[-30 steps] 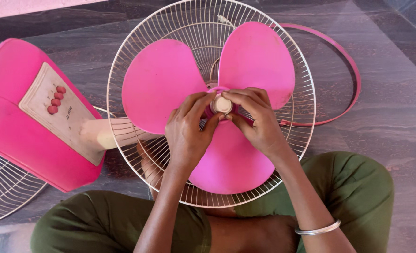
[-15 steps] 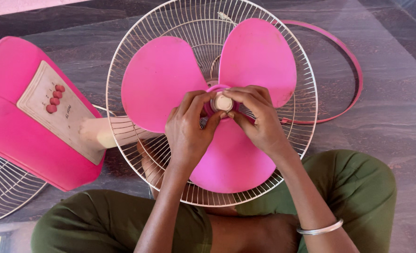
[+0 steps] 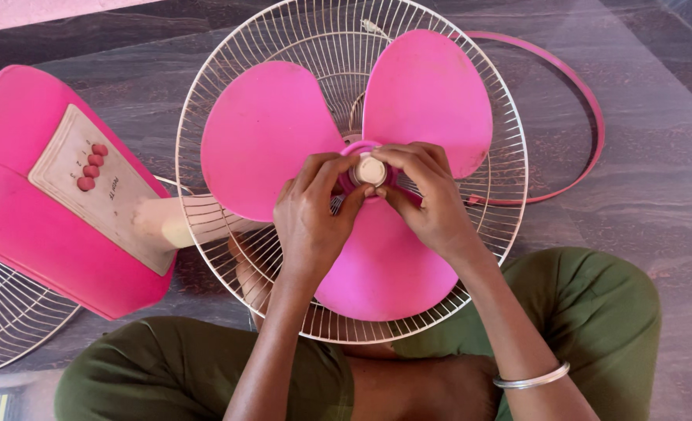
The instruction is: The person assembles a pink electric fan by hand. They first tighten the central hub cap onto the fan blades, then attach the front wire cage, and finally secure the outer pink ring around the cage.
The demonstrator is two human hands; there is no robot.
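Both hands meeting at the centre of the pink three-bladed fan blade (image 3: 283,140); forearms rising from the bottom edge of the head view and converging upward over the lap.

Left hand (image 3: 311,222) approaching from the lower left, wrist straight, back of hand facing up; fingers (image 3: 326,168) curled in narrowly, tips pinching the left side of the cream round cap (image 3: 370,170) at the blade hub.

Right hand (image 3: 431,203) approaching from the lower right, wrist bent slightly inward; fingers (image 3: 408,156) arched over the top and right side of the cap, closing narrowly on it; thumb tucked beneath, pressing against the pink hub; silver bangle (image 3: 531,380) sitting on the right forearm near the lower edge.

Cap sitting at the middle of the blade, touching fingertips of both hands, partly covered by them; turning direction not being discernible.

Blade lying inside the white wire rear guard (image 3: 502,140), one lobe pointing upper left, one upper right, one down toward the lap and passing under both palms; guard resting tilted over the green-trousered knees (image 3: 595,304).

Pink fan base (image 3: 18,226) lying to the left, bearing a cream control panel with red buttons (image 3: 92,166); cream neck running from base toward the guard.

Pink guard rim ring (image 3: 591,109) lying on the dark stone floor (image 3: 658,179) just behind the guard at right; second wire guard (image 3: 7,316) showing at the lower left corner.
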